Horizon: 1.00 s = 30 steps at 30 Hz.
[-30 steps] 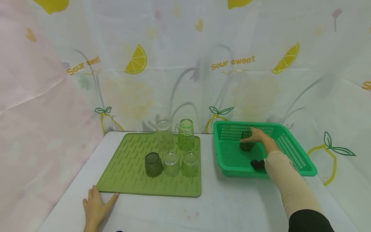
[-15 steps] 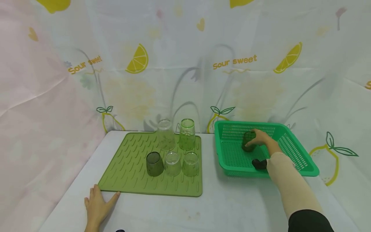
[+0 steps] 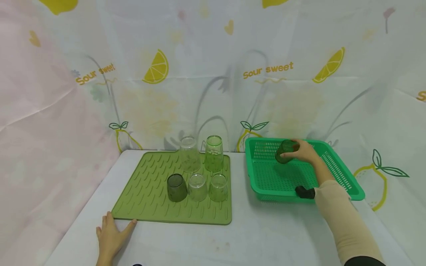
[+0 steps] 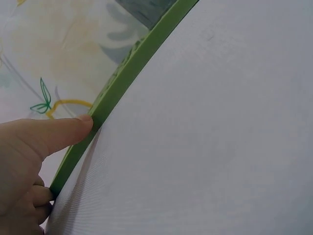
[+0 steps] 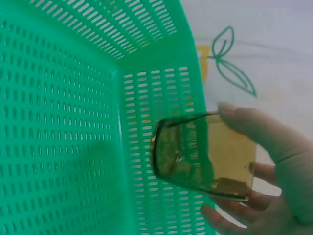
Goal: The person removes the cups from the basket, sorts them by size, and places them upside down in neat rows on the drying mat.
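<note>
My right hand [image 3: 301,151] grips a tinted drinking glass [image 3: 284,150] near one end, thumb on one side and fingers on the other. The glass is tilted and held above the floor of the green plastic basket [image 3: 266,194]. In the right wrist view the glass [image 5: 203,154] looks amber and see-through, with the basket wall [image 5: 156,98] behind it. My left hand [image 3: 110,236] lies spread at the near left corner of the green drying mat [image 3: 143,207]; in the left wrist view its thumb [image 4: 73,132] touches the mat's edge [image 4: 122,85].
On the mat's right half stand several glasses: a tall clear one [image 3: 189,155], a tall green one [image 3: 214,154], a short dark one [image 3: 176,188], a short clear one [image 3: 198,188] and a short pale green one [image 3: 218,188]. A printed curtain [image 3: 199,103] hangs behind the table.
My right hand has taken hold of the dark glass and raised it from the basket floor, tilting it. The left hand stays at the mat's corner.
</note>
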Motion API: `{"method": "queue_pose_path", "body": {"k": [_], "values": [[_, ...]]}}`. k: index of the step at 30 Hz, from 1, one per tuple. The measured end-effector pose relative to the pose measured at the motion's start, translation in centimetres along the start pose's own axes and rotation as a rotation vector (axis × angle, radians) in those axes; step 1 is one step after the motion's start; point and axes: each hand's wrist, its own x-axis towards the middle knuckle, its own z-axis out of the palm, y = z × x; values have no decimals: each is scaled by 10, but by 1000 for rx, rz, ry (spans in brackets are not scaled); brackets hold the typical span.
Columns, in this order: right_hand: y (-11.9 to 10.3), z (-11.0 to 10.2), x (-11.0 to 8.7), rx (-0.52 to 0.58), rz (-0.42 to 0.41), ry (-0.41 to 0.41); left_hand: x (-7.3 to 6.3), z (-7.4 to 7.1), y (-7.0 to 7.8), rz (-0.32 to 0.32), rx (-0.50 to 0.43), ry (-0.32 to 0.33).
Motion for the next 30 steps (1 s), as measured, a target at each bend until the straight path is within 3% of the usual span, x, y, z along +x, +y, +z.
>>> {"method": "queue_pose_path", "body": {"k": [10, 24, 30], "values": [[-13, -4, -13, 31, -49, 84, 1, -5, 1, -19, -22, -42], [-24, -2, -25, 62, -85, 114, 2, -8, -1, -57, -50, -102], [-30, 1, -33, 100, -100, 128, -2, -14, 4, -71, -60, -107]]}}
